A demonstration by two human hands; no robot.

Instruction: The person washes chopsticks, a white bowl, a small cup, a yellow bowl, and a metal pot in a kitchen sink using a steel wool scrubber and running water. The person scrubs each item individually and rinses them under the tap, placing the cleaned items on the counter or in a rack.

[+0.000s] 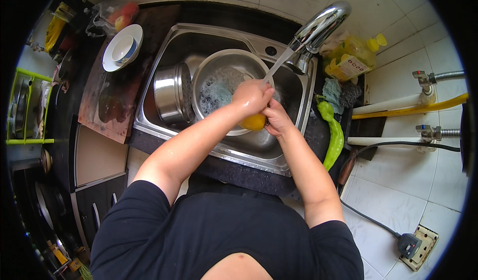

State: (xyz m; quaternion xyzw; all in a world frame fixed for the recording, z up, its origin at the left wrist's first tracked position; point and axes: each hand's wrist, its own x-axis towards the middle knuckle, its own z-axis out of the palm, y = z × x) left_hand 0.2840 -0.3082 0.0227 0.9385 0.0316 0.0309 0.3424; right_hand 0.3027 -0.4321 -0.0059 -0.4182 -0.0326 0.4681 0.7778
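My left hand [252, 98] is closed, knuckles up, in the stream of water [279, 65] from the tap, its fingertips meeting my right hand. What lies inside its fingers is hidden. My right hand [280, 118] is curled against a rounded, glossy yellow-orange thing [254, 122], whose kind I cannot make out. This thing shows just below both hands, over the near rim of a round metal basin [197, 83]. Foamy water [219, 91] and something pale blue, blurred by bubbles, are in the basin. It stands in the stainless steel sink [239, 155].
A steel pot [169, 93] lies tipped on the sink's left side. The chrome tap [321, 26] arches over from behind. A long green pepper [332, 135], blue-grey scrubbers [338, 95] and a yellow bottle [351, 61] line the right side. Stacked white bowls [112, 61] stand on a wooden board [107, 101].
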